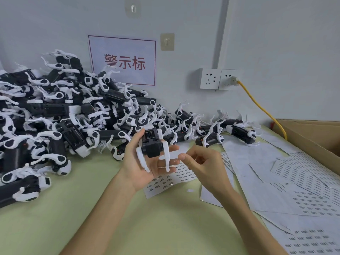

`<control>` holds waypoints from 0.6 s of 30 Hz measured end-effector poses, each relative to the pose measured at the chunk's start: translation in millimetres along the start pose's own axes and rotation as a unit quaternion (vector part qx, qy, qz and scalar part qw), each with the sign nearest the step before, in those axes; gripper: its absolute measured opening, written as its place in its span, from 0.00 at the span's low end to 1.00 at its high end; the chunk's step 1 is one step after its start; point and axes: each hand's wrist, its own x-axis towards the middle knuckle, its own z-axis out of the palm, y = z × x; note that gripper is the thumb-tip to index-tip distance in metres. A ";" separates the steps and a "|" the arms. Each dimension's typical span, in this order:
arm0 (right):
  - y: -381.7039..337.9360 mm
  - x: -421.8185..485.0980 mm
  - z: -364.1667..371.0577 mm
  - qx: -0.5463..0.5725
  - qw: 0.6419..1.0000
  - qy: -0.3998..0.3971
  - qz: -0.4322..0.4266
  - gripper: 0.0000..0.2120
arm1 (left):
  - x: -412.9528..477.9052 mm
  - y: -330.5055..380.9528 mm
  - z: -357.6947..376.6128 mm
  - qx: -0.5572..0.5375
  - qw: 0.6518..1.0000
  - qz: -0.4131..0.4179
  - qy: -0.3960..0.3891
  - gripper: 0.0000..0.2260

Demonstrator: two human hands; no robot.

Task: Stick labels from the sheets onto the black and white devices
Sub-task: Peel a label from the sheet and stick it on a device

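Observation:
My left hand (137, 162) holds a black and white device (152, 144) above the green table, thumb on its left side and fingers under it; two white legs hang down from it. My right hand (200, 164) is just right of the device, thumb and fingers curled together near its right leg; whether a label sits between them is too small to tell. A label sheet (171, 179) lies on the table below both hands.
A big pile of black and white devices (60, 111) fills the left and back of the table. More label sheets (287, 183) spread on the right. A cardboard box (312, 135) stands far right. A yellow cable (261, 107) runs from the wall socket (219, 79).

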 end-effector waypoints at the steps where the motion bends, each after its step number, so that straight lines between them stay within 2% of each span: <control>1: -0.3 0.0 0.0 0.002 1.000 0.000 0.001 0.19 | 0.5 -0.2 -0.2 -0.003 1.000 0.005 0.001 0.32; 7: -1.8 0.3 -0.2 0.005 1.000 0.014 0.015 0.20 | 2.8 -2.2 1.7 -0.011 0.997 0.063 0.033 0.27; 10: -0.8 1.0 -0.2 -0.009 0.999 0.027 0.030 0.21 | 2.8 -3.5 5.1 -0.016 0.993 0.099 0.054 0.28; 13: -1.4 2.1 -0.3 -0.021 0.998 0.026 0.051 0.18 | 2.5 -6.8 8.2 -0.014 0.988 0.132 0.072 0.31; 18: -6.7 5.1 -5.6 0.147 0.976 -0.027 0.158 0.12 | 2.7 -11.6 15.9 0.076 0.972 0.187 0.124 0.32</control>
